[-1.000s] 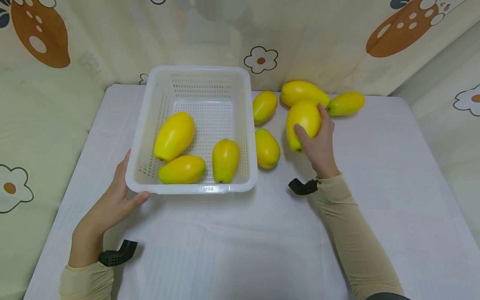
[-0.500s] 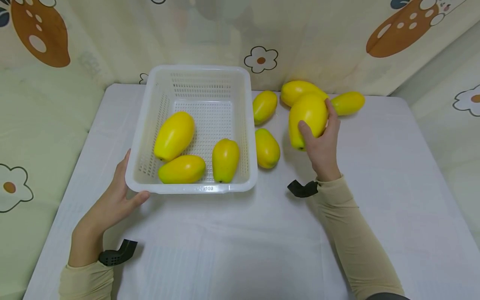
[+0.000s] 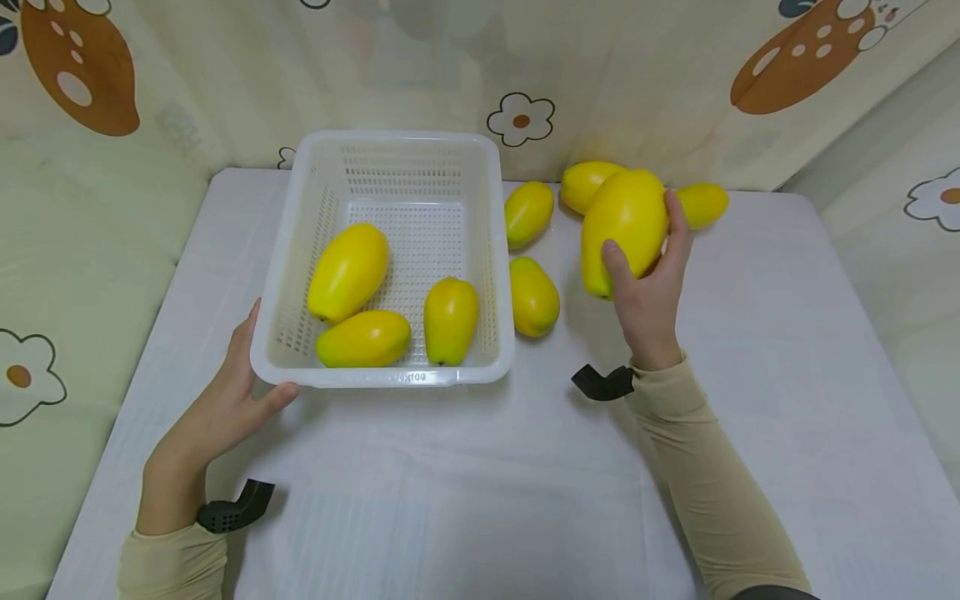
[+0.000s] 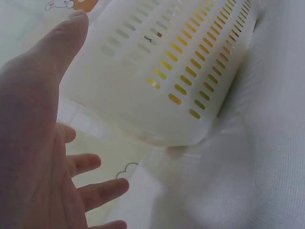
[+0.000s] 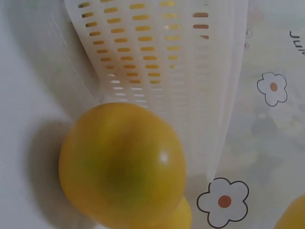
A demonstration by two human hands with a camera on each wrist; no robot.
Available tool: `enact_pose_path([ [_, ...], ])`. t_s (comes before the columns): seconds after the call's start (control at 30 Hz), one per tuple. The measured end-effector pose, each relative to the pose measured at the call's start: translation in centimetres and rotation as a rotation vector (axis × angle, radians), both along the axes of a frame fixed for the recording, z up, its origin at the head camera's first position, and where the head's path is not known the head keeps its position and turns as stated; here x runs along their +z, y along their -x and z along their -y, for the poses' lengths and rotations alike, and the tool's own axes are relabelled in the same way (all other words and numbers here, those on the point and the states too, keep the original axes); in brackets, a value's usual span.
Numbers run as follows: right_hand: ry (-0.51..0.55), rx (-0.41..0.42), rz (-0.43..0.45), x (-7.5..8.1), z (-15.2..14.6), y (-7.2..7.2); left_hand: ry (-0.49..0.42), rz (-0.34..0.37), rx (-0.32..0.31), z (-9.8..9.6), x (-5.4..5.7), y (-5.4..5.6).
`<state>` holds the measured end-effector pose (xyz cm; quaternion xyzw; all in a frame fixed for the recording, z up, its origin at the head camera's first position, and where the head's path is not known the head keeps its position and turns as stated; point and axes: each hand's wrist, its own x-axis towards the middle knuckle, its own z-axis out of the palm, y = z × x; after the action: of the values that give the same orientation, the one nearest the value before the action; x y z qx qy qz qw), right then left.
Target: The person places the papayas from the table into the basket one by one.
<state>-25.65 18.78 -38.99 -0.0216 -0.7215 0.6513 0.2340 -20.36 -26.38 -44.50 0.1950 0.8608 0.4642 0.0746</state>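
Note:
My right hand (image 3: 649,292) grips a large yellow papaya (image 3: 626,221) from its right side, thumb across the front. The papaya overlaps two others in the head view: one behind it (image 3: 588,185) and one to the right (image 3: 702,206). A white perforated plastic basket (image 3: 382,377) contains three papayas, the largest (image 3: 349,271) at the left. At the basket's front left corner is my left hand (image 3: 232,400), with fingers along the side. The left wrist view shows its straight, spread fingers and the thumb (image 4: 71,36) near the basket wall (image 4: 128,114). The right hand is out of its wrist view.
Beside the basket's right wall lie two papayas, a nearer one (image 3: 535,297) and a farther one (image 3: 529,214). A white cloth (image 3: 450,492) covers the table. A patterned curtain (image 3: 420,75) hangs along the back edge.
My right hand has moved up and slightly right with the large papaya, which now covers more of the two behind it. The left hand and basket have stayed put.

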Motion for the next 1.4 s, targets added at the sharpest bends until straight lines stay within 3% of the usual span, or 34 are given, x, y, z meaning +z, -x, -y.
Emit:
enact_pose_path([
  [0.2,0.032,-0.007,-0.043,1.3,1.0,-1.0,0.002,0.005,0.004,-0.1,0.1,-0.1],
  [0.57,0.049,-0.016,-0.216,2.6,2.5,-1.9,0.001,0.008,0.008,-0.1,0.2,-0.1],
  [1.03,0.051,-0.012,-0.375,1.7,2.8,-1.9,0.018,0.018,0.016,-0.1,0.3,-0.1],
  [1.4,-0.006,-0.026,-0.516,0.7,3.3,-1.7,0.020,0.006,0.014,-0.2,0.4,-0.1],
])
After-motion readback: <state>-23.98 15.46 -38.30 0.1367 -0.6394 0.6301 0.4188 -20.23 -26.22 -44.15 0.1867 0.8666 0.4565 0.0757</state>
